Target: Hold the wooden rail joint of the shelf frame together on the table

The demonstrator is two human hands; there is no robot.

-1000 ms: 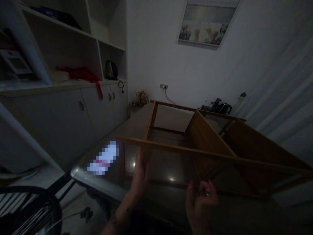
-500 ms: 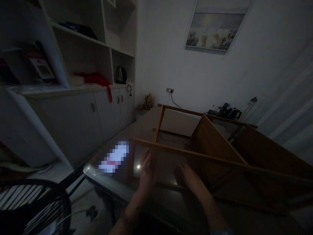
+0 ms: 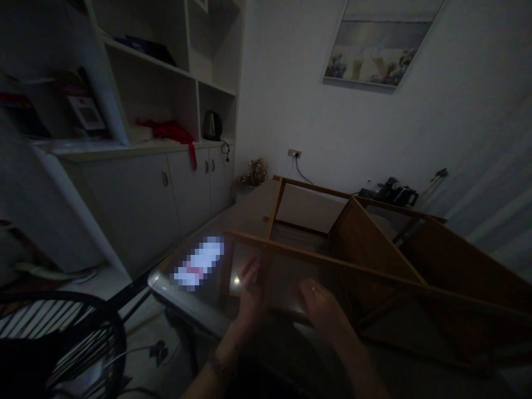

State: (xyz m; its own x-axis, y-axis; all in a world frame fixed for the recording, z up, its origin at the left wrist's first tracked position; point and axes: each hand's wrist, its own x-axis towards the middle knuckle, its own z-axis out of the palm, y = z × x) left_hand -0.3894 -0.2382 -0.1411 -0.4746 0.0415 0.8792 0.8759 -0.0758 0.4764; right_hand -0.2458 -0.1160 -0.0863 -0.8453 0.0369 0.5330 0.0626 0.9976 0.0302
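A wooden shelf frame (image 3: pixel 307 254) lies on its side on the glossy table, its rails and shelf boards stretching off to the right. My left hand (image 3: pixel 251 288) is at the near end of the frame, fingers closed about a dark crosspiece just below the long rail. To the right of it is my right hand (image 3: pixel 320 302), low beside the frame, with a ring on one finger. Its fingers are curled together, and dim light hides whatever may be between them. A lit phone, blurred out (image 3: pixel 199 263), lies on the table left of my left hand.
A black round-backed chair (image 3: pixel 118 343) stands at lower left, by the table corner (image 3: pixel 155 280). Behind it is a white cabinet (image 3: pixel 137 194) with a kettle (image 3: pixel 212 126) and red cloth (image 3: pixel 170 131). Dark appliances (image 3: pixel 394 192) are beyond the frame at the wall.
The camera view has swung slightly left, so the scene sits further right. My right hand has turned a little, bringing its knuckles and ring into view. My left hand stays at the frame.
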